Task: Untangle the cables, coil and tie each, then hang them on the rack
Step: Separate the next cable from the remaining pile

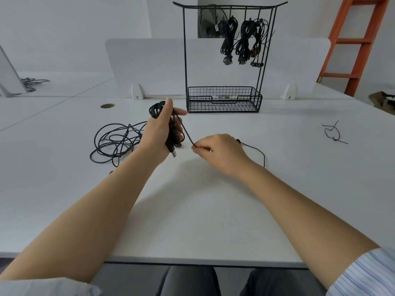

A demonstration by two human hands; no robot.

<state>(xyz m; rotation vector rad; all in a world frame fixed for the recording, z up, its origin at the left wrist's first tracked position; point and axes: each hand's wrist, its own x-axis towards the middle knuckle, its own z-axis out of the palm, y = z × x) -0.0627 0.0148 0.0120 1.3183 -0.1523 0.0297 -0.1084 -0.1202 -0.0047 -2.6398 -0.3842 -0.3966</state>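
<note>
My left hand [159, 130] grips a coiled black cable [155, 109] held upright above the table, its silver USB plug [173, 153] sticking out below the palm. From the coil a thin black strand [185, 132] runs down to my right hand [220, 151], which pinches it just above the table. A loose black cable [111, 142] lies in tangled loops to the left of my left hand. Behind stands the black wire rack [224, 50] with several tied cable bundles [243, 41] hanging from its top bar.
A thin black string [255, 149] trails on the table right of my right hand. Another knotted tie [332, 133] lies far right. The rack has a wire basket [223, 99] at its base. A white divider [149, 63] and an orange ladder [359, 41] stand behind.
</note>
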